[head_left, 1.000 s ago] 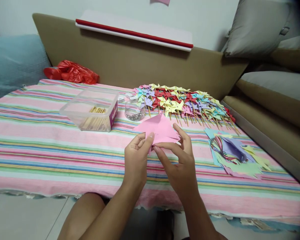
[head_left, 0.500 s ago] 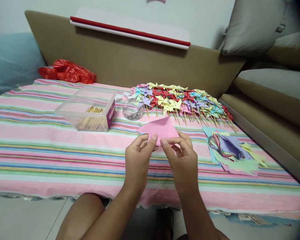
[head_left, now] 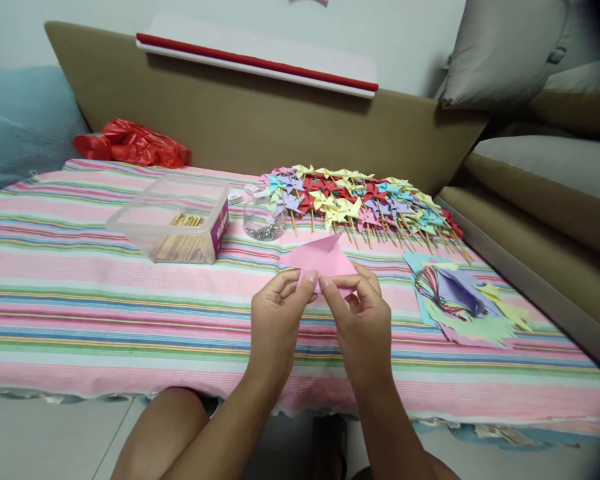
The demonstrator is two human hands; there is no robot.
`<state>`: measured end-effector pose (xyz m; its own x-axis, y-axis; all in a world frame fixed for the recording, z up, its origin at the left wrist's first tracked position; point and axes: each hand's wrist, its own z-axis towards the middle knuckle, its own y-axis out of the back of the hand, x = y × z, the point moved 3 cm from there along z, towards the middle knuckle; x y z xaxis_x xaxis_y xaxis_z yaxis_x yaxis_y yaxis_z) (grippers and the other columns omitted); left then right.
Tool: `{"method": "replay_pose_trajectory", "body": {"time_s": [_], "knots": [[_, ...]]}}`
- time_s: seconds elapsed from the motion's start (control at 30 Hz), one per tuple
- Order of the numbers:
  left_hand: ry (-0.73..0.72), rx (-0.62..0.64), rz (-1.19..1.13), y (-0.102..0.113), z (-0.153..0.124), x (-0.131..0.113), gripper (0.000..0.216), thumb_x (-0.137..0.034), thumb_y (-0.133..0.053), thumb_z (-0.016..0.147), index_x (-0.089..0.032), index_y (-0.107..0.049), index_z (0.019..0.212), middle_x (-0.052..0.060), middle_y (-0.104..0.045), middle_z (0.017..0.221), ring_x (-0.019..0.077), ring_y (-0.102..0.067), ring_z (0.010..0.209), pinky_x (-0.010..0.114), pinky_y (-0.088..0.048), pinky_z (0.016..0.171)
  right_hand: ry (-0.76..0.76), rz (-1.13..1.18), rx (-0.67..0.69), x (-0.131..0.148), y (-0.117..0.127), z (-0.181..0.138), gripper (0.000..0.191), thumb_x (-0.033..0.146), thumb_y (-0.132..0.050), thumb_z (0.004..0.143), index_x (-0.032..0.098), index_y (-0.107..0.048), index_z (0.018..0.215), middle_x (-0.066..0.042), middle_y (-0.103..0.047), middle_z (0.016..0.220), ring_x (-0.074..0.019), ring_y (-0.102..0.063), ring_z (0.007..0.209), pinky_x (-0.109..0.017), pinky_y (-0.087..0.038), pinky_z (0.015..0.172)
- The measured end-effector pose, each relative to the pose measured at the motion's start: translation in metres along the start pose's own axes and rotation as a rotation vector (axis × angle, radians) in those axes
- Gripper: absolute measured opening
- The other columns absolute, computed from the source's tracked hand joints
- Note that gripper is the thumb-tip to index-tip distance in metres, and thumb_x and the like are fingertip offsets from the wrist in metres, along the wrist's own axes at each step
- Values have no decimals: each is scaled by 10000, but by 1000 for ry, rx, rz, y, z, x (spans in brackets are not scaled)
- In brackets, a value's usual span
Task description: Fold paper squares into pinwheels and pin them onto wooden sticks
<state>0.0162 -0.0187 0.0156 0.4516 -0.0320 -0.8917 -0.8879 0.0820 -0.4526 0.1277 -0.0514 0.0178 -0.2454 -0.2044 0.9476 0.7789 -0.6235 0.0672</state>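
Observation:
Between my two hands is a pink sheet of paper (head_left: 323, 257), partly cut or folded, with one pointed flap raised at its top. My left hand (head_left: 280, 310) pinches its near edge at the left, thumb on top and fingers underneath. Close beside it, my right hand (head_left: 360, 307) pinches the same edge, the two thumb tips nearly meeting. Beyond the paper lie many finished paper pinwheels (head_left: 355, 200) on sticks, in yellow, red, purple, blue and pink. To the right is a loose pile of coloured paper pieces (head_left: 467, 297).
A clear plastic box (head_left: 170, 220) of wooden sticks stands at the left. Beside it is a small round tub (head_left: 263, 223) of metal pins. A red plastic bag (head_left: 135, 143) lies at the back left on the striped cloth (head_left: 105, 320). Cushions (head_left: 545, 173) line the right side.
Both thumbs have shifted slightly on the near edge of the pink paper, now closer together. The grip stays the same, and the view has moved a little.

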Motion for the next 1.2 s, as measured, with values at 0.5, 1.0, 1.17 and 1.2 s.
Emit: {"method": "replay_pose_trajectory", "body": {"time_s": [0.5,1.0,1.17,1.2], "knots": [[-183,150,334,6,4,-13,195,-313,-770,819,-211,-705,972,13,-732,766,185,-661,759,253,-470,680,-322,421,336,0,10,8,332,336,-808,789,207,-700,1074,-63,-738,1113,-233,-660,1076,-371,-500,954],[14,231,141,6,11,-9,570,-313,-846,738,-207,-597,1239,72,-725,1085,194,-701,936,275,-544,817,-431,732,258,1,-2,6,192,348,-808,783,224,-772,925,-21,-775,943,-217,-707,977,-376,-556,943],[-7,264,206,-4,5,2,344,-345,-802,790,-185,-710,1080,81,-711,1086,197,-657,955,275,-525,837,-524,862,255,3,-17,-3,191,361,-801,792,248,-765,941,3,-773,934,-190,-709,1032,-325,-572,959],[-23,248,199,-6,4,2,293,-345,-782,810,-185,-723,1049,69,-709,1043,189,-648,933,266,-519,820,-527,873,251,3,-18,-4,178,358,-797,797,239,-766,926,2,-771,926,-186,-708,1029,-322,-563,979]]}}
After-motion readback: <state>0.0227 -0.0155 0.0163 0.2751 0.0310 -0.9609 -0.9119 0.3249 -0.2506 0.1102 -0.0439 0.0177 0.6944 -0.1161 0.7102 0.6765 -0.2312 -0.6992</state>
